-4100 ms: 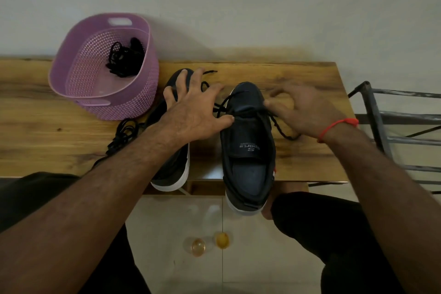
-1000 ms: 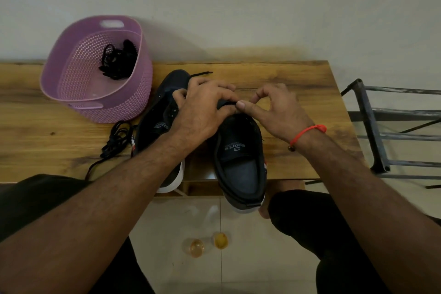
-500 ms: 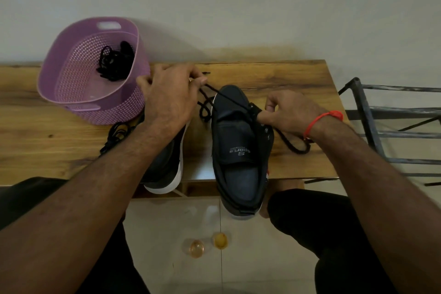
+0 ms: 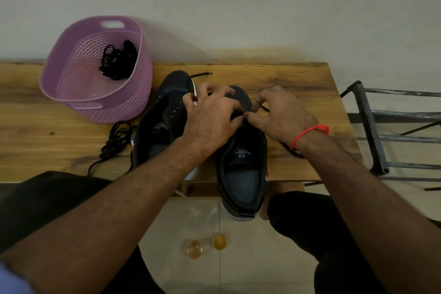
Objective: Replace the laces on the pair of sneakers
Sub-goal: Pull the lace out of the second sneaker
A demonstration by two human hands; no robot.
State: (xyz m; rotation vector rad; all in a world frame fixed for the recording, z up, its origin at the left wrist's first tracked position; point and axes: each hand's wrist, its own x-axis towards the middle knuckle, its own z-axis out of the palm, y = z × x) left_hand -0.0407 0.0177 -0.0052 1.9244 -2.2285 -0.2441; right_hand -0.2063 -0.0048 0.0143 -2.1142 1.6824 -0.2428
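Observation:
Two dark navy sneakers stand side by side on the wooden table, toes to the wall. The left sneaker shows bare eyelets. Over the right sneaker my left hand and my right hand meet above the eyelets, fingertips pinching a black lace that trails out under my right wrist. Another lace end lies past the left sneaker's toe. The eyelets of the right sneaker are hidden by my hands.
A purple perforated basket at the back left holds a bundle of black laces. A loose black lace lies coiled left of the sneakers. A grey metal rack stands beside the table's right end. Two small glasses sit on the floor.
My left hand came back from the left sneaker's toe to the right sneaker. Both hands now meet over its eyelets, where half a second ago they were apart with the lace stretched between them.

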